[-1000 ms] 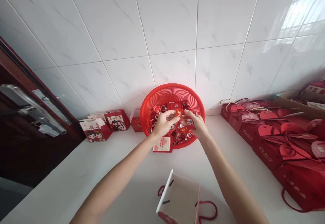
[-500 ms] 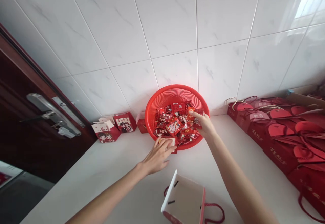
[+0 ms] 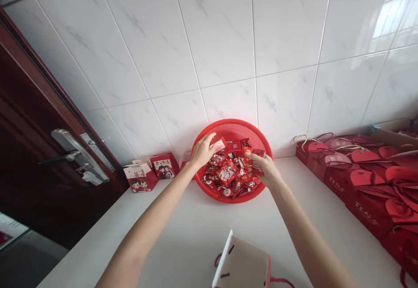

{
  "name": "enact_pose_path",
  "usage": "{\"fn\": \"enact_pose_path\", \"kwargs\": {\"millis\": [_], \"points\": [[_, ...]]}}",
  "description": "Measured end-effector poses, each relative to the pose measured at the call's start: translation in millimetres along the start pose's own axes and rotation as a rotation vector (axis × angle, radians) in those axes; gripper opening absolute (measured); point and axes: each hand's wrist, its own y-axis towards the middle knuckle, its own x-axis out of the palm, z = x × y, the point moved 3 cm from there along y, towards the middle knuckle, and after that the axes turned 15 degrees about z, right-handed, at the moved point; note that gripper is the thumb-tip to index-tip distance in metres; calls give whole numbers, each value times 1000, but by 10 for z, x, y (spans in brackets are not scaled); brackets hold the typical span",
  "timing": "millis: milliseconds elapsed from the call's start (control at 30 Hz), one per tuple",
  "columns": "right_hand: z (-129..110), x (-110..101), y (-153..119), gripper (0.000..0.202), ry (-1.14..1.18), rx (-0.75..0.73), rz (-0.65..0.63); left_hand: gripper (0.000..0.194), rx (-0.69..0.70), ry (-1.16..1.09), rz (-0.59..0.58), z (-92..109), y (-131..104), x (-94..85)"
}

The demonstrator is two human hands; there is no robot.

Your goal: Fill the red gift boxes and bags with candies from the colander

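A round red plastic basket (image 3: 230, 200) holds many wrapped candies (image 3: 228, 172) in red wrappers. My left hand (image 3: 203, 152) is at the basket's back left, its fingers closed on a small red-and-pale-pink packet (image 3: 220, 144). At the right side of the basket, my right hand (image 3: 266, 168) grips several wrapped sweets (image 3: 257, 160), the thumb lying over them by an orange one. Below the basket, close to me, stands an open box (image 3: 246, 262) with a pale inside and dark red cord handles, its lower part cut off by the picture's edge.
Small red-and-white gift boxes (image 3: 142, 178) with cartoon figures stand left of the basket by the tiled wall (image 3: 225, 92). Rows of red gift boxes (image 3: 355, 183) with cords fill the right side. A dark door (image 3: 29, 127) with a metal handle is at left.
My left hand has moved from the basket's front rim to its back left, along with the packet. My right hand stays at the right side with the sweets. The view has tilted up slightly.
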Motion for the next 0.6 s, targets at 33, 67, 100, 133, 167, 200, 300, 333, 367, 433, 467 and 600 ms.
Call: {"fn": "enact_pose_path", "kwargs": {"millis": [33, 67, 100, 133, 167, 200, 300, 333, 367, 433, 467, 600], "points": [[0, -3, -1, 35, 3, -3, 1, 32, -3, -9, 13, 15, 56, 43], [-1, -5, -2, 36, 8, -6, 1, 32, 0, -24, 18, 37, 74, 80], [-1, -5, -2, 36, 12, -6, 0, 30, 1, -41, 20, 63, 54, 109], [-1, -4, -1, 36, 15, -5, 1, 28, 4, -56, 19, 95, 2, 131], [0, 0, 0, 37, 17, -4, 3, 25, 0, -80, 15, 133, -75, 145], [4, 6, 1, 37, 18, -2, 6, 23, -14, -122, 6, 177, -168, 153], [40, 43, -2, 37, 12, 9, 8, 24, -135, -359, -56, 343, -478, 173], [57, 62, -7, 38, 13, 10, -3, 27, -192, -441, -85, 405, -571, 188], [75, 83, -15, 39, 20, 6, -17, 30, -247, -499, -113, 466, -652, 208], [112, 123, -33, 41, 38, -10, -41, 34, -349, -560, -138, 566, -774, 263], [130, 138, -41, 42, 46, -16, -46, 34, -399, -589, -135, 599, -815, 296], [198, 148, -44, 45, 52, 1, 5, 37, -587, -742, -90, 629, -886, 410]]}}
